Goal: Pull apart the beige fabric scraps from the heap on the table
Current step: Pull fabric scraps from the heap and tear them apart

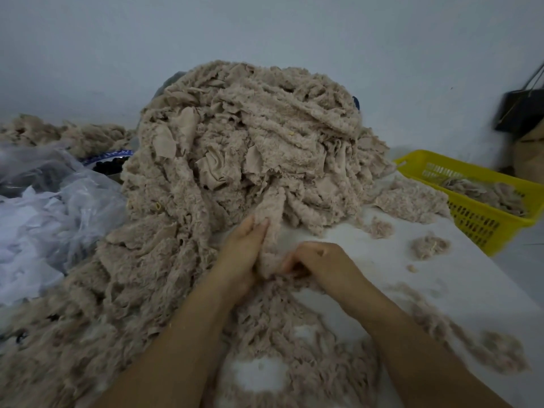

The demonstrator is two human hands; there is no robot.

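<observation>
A tall heap of beige fleecy fabric scraps (250, 136) fills the middle of the white table (459, 278). One long strip (272, 219) hangs down from the heap's front. My left hand (241, 254) holds this strip from its left side, fingers pointing up along it. My right hand (321, 260) has its fingers curled, pinching the strip's lower end. Loosened scraps (282, 334) lie spread under both forearms, reaching to the near left.
A yellow slotted basket (477, 213) with some scraps stands at the right edge. Clear plastic bags (50, 207) lie at the left, a smaller beige pile (67, 134) behind them. Small tufts (429, 245) dot the table's right side. A dark bag (521, 110) hangs far right.
</observation>
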